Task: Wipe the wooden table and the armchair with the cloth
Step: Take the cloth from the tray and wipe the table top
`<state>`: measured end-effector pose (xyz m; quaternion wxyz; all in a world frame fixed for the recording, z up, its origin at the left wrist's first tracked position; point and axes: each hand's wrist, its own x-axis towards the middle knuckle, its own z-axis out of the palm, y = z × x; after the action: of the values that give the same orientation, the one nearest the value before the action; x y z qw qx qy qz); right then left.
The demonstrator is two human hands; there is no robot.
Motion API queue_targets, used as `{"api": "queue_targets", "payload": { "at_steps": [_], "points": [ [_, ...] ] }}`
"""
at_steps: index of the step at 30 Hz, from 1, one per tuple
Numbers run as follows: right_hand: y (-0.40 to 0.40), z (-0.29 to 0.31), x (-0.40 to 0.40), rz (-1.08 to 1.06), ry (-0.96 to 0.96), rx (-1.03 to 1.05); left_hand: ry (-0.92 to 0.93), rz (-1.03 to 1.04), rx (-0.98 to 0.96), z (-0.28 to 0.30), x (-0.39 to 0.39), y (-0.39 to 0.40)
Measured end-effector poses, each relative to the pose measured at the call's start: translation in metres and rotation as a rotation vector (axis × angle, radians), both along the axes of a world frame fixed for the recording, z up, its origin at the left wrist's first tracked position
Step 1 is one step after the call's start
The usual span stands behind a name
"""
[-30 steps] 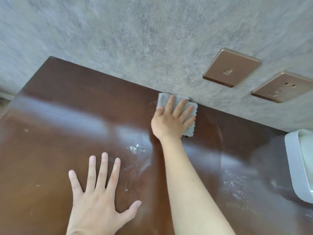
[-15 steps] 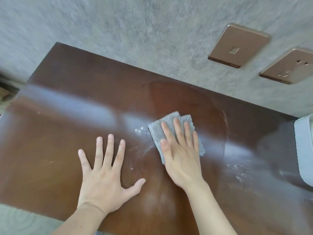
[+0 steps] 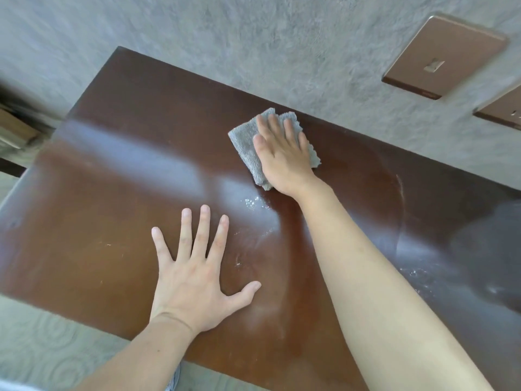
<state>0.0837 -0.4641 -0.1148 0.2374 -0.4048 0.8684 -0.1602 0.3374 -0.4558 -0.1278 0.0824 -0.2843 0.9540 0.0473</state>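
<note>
Bench (image 3: 118, 153), dark brown glossy wood, stands with its far edge against the grey textured wall (image 3: 253, 46). On the wall above the bench's far right part sit two bronze plates: a switch plate (image 3: 444, 56) and, just right of it at the frame edge, a socket plate (image 3: 504, 111). The left hand (image 3: 197, 280) lies flat on the bench near its front edge, fingers straight and spread wide, holding nothing. The right hand (image 3: 284, 153) presses flat on the grey cloth (image 3: 245, 142) near the bench's far edge, fingers straight and close together. White specks (image 3: 252, 201) lie on the bench between the two hands.
</note>
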Motion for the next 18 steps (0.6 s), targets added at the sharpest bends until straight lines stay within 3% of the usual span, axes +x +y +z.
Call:
{"api": "queue_targets", "payload": {
  "at_steps": [8, 18],
  "points": [
    [0.018, -0.005, 0.026, 0.14, 0.2, 0.057, -0.017, 0.018, -0.013, 0.002, -0.001, 0.001],
    [0.162, -0.003, 0.118, 0.034, 0.232, 0.105, -0.021, 0.027, -0.016, 0.002, 0.001, 0.003]
  ]
}}
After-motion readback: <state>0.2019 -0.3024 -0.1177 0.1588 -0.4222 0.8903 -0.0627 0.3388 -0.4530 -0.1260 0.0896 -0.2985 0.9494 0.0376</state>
